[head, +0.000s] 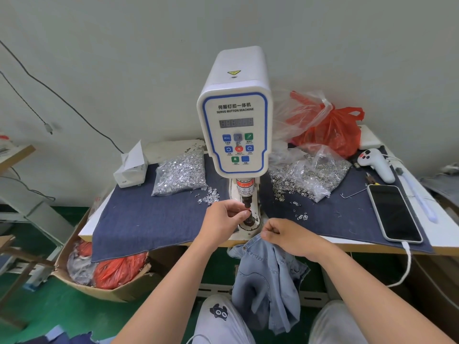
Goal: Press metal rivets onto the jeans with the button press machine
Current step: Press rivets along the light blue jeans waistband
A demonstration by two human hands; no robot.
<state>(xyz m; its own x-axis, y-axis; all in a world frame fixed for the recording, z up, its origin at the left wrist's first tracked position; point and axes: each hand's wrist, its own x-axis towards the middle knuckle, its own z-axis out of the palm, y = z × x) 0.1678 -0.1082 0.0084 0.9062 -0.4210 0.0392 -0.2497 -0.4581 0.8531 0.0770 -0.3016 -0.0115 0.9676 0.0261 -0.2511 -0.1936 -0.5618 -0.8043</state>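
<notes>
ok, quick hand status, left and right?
Left hand: fingers pinched at the press die; what they hold is too small to tell.
Right hand: grips the jeans.

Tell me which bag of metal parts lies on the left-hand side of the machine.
The bag of shiny silver studs, left of the button press machine. The other bag, holding ring-shaped eyelets, lies to its right.

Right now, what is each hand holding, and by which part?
The right hand pinches the jeans at their top edge, near the waistband. The left hand has its fingers at the press die; any rivet there is too small to see.
</notes>
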